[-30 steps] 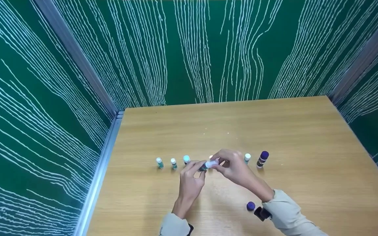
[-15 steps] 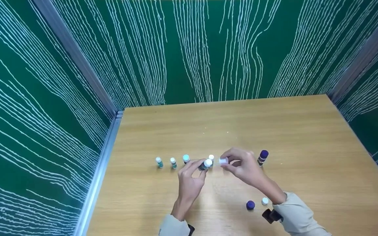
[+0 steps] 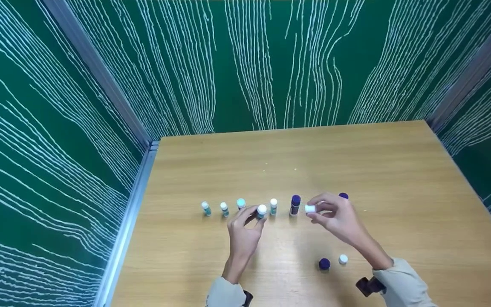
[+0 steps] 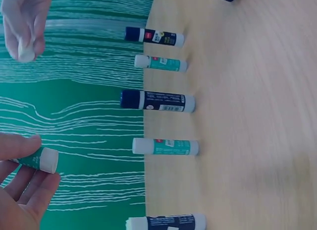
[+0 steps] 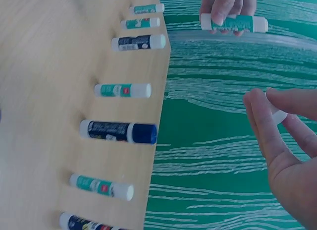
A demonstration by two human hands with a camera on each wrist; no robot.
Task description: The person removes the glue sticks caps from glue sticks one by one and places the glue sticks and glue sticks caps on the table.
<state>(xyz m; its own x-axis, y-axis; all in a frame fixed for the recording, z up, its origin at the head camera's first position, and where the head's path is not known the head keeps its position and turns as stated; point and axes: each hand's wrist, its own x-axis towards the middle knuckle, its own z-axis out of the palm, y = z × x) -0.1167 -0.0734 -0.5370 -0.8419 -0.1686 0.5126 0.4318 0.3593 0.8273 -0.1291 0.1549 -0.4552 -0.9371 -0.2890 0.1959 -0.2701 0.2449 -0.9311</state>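
Note:
My left hand holds a green glue stick in its fingertips, raised above the table with its white end up. In the right wrist view the same glue stick shows a green label and white ends. To the right, my right hand pinches a small white cap between thumb and fingers, apart from the stick. The cap also shows in the left wrist view. Behind the hands stands a row of upright glue sticks, among them a green one and a dark blue one.
A dark blue cap and a white cap lie near the right forearm. At the row's left end stand small green sticks. My right hand partly covers another blue-capped stick. Green walls with white lines enclose the wooden table.
My right hand has pulled the white cap off the glue stick and moved right with it. The stick in my left hand has tipped more upright and shifted slightly left.

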